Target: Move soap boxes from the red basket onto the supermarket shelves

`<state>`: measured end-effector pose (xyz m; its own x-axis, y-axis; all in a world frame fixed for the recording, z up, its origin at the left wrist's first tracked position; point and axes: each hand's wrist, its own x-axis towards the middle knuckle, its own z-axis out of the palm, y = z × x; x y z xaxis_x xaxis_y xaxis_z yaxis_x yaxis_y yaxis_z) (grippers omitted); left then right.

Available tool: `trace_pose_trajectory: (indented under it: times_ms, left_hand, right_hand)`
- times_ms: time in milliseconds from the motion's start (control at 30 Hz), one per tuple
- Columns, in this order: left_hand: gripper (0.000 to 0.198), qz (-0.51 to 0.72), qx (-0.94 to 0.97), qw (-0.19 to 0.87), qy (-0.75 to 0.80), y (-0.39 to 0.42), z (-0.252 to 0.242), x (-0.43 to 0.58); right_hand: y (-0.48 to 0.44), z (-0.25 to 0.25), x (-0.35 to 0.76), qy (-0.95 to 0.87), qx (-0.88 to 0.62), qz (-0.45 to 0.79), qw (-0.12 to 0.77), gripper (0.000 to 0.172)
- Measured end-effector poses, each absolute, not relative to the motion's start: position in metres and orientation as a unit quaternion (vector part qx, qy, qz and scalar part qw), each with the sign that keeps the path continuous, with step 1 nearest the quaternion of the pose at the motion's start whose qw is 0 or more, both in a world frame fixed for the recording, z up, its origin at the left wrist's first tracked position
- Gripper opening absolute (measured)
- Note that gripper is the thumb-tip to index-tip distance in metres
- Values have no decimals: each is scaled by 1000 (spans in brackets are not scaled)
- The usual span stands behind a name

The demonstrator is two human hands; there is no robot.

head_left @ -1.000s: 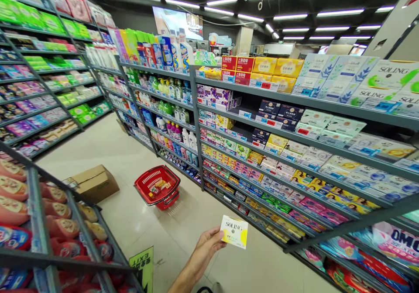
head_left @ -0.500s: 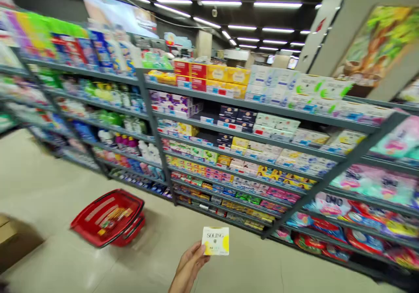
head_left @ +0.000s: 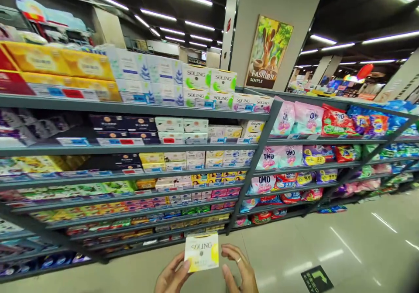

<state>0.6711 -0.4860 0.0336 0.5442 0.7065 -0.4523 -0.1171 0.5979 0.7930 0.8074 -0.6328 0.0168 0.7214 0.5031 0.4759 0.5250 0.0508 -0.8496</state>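
Note:
Low in the head view my left hand pinches a small white and yellow SOLING soap box by its lower left edge. My right hand hovers just to the right of the box with its fingers spread and a ring on one finger; it is close to the box but does not grip it. In front of me stands a grey shelf rack full of boxed soaps. More SOLING boxes with green marks sit on its top shelf.
Bagged OMO detergents fill the racks to the right. A pillar with a FASHION SIMPLE poster rises behind the shelves. Beige tiled floor runs to the right, with a dark arrow sticker on it.
My view has swung right: the red basket and cardboard box have left the frame. The soap box has come closer to me, and my right hand has come into view beside it.

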Motion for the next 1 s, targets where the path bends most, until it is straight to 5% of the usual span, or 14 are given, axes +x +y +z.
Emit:
trace_pose_trajectory:
  times_ms: [400, 633, 1000]
  left_hand:
    - [68, 304, 520, 747, 280, -507, 119, 904]
    - [59, 332, 597, 686, 251, -486, 149, 966]
    - [48, 414, 732, 516, 161, -419, 210, 1018]
  right_hand:
    - [-640, 69, 1041, -383, -653, 34, 652, 32]
    - [-612, 109, 1107, -411, -626, -7, 663, 34]
    - [-563, 169, 1146, -464, -657, -16, 594, 60]
